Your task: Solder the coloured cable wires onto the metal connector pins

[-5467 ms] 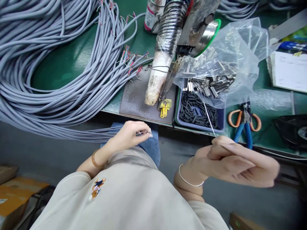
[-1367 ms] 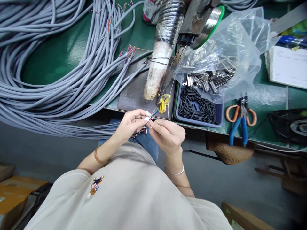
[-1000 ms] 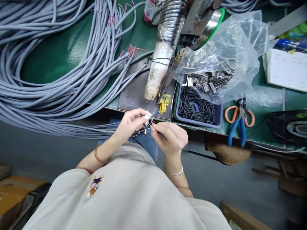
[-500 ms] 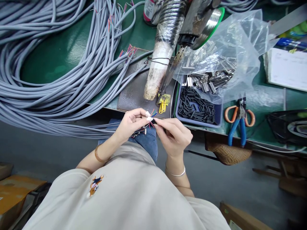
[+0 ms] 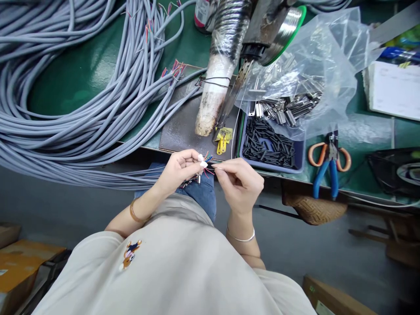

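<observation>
My left hand (image 5: 180, 170) pinches the end of a grey cable between thumb and forefinger, with white covering on the fingertips. Thin coloured wires (image 5: 208, 171), red, blue and green among them, fan out past those fingertips. Just to the right, my right hand (image 5: 240, 180) has thumb and forefinger pressed together at the tip of one thin wire. Below the left hand, finished-looking metal connectors (image 5: 194, 180) lie over my lap, partly hidden. Grey cables (image 5: 131, 177) run in from the left behind the left hand.
Coiled grey cables (image 5: 98, 113) fill the bench's left. Ahead stand a wrapped duct (image 5: 215, 83), a solder spool (image 5: 288, 37) and a yellow cutter (image 5: 222, 143). Rightward are a tray (image 5: 298, 157) of black tubes, a bag (image 5: 341, 74) of connectors and pliers (image 5: 330, 166).
My right hand's fingertips have drawn slightly away from the left hand, so the red wires show more plainly between them. My left hand stays almost where it was.
</observation>
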`<action>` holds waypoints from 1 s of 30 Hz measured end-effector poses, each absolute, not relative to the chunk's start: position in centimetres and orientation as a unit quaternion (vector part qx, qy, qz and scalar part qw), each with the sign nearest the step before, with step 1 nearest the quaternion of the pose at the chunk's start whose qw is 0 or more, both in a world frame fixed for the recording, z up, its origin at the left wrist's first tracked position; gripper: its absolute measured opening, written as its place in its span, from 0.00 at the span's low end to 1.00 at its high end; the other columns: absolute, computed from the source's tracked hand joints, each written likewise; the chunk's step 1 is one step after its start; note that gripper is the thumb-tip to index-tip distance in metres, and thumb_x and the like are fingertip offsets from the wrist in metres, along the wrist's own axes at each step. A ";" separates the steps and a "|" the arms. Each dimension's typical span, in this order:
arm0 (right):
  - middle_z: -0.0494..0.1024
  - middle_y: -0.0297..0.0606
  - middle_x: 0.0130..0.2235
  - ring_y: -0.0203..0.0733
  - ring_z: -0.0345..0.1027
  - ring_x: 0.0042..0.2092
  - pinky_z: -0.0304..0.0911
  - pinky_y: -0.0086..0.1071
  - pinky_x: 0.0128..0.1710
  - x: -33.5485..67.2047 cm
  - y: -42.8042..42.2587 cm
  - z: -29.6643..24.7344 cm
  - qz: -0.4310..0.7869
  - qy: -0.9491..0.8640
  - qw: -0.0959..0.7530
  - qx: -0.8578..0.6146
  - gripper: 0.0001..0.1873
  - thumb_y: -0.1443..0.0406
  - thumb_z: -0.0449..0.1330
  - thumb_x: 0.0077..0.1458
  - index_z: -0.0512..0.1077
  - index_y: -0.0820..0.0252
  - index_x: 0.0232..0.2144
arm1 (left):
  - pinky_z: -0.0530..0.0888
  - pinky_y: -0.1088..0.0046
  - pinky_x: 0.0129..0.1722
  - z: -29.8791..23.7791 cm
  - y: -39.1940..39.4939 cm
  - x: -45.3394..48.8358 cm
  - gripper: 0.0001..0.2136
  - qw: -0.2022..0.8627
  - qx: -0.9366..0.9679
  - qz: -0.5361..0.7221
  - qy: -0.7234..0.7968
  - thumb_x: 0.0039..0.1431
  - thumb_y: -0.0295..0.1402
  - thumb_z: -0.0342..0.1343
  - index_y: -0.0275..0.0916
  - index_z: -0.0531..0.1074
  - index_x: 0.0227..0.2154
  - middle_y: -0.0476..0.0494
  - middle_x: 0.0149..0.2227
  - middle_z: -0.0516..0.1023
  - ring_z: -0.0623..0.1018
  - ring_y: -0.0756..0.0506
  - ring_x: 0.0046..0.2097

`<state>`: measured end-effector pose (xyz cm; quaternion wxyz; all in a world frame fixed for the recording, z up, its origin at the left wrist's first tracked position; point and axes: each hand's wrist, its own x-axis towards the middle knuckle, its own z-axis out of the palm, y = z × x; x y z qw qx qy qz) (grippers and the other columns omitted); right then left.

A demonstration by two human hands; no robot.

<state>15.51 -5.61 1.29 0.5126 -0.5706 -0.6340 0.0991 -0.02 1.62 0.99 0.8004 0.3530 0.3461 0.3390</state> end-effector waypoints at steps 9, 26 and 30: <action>0.78 0.31 0.31 0.32 0.65 0.28 0.56 0.29 0.24 15.7 -5.5 1.0 0.131 -0.609 0.502 -0.600 0.06 0.67 0.63 0.65 0.76 0.55 0.33 | 0.64 0.81 0.21 0.8 1.6 0.1 0.20 0.802 0.363 0.330 0.342 0.39 0.41 0.78 0.35 0.75 0.28 0.56 0.20 0.71 0.63 0.59 0.20; 0.76 0.31 0.32 0.29 0.54 0.22 0.51 0.30 0.22 15.5 -5.4 1.1 0.218 -0.527 0.539 -0.620 0.07 0.61 0.64 0.64 0.80 0.56 0.39 | 0.68 0.80 0.25 1.0 1.2 0.0 0.18 0.782 0.386 0.332 0.359 0.39 0.39 0.77 0.35 0.74 0.26 0.52 0.26 0.74 0.70 0.56 0.25; 0.74 0.31 0.28 0.28 0.53 0.22 0.47 0.30 0.20 15.3 -5.2 1.7 0.265 -0.538 0.509 -0.618 0.06 0.64 0.65 0.61 0.78 0.58 0.31 | 0.68 0.80 0.25 1.1 1.3 0.2 0.19 0.786 0.382 0.333 0.355 0.39 0.39 0.77 0.35 0.74 0.26 0.53 0.25 0.73 0.69 0.56 0.24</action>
